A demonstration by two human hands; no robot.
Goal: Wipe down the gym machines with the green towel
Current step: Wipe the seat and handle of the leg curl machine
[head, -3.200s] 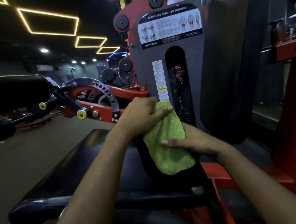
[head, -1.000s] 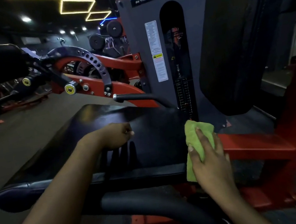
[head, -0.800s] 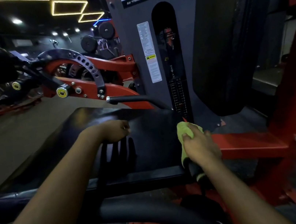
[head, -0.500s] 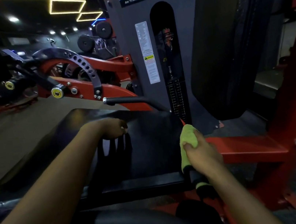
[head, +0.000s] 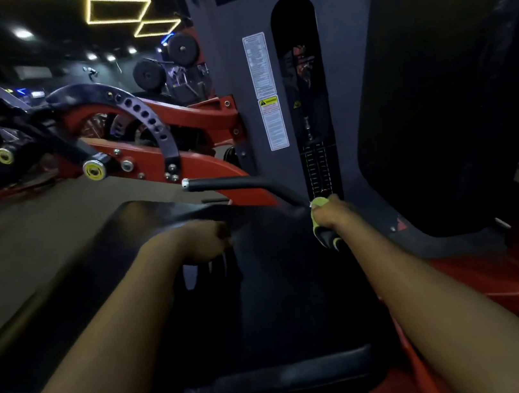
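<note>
My right hand (head: 333, 216) grips the green towel (head: 319, 203), which is wrapped round the lower end of the black handle bar (head: 225, 182) at the right edge of the seat. Only small bits of towel show above and below my fist. My left hand (head: 202, 241) rests on the shiny black seat pad (head: 283, 293), fingers bent down onto it, holding nothing. The pad reflects those fingers.
The grey weight-stack tower (head: 232, 65) with its labels stands straight ahead. A big black back pad (head: 439, 102) rises at the right. The red lever arm (head: 152, 165) with its holed black adjuster reaches left. Red frame (head: 486, 280) lies low right, grey floor at left.
My right hand closed round the towel on the handle and slid it up the bar toward the tower. My left hand stayed on the seat pad. The view moved closer.
</note>
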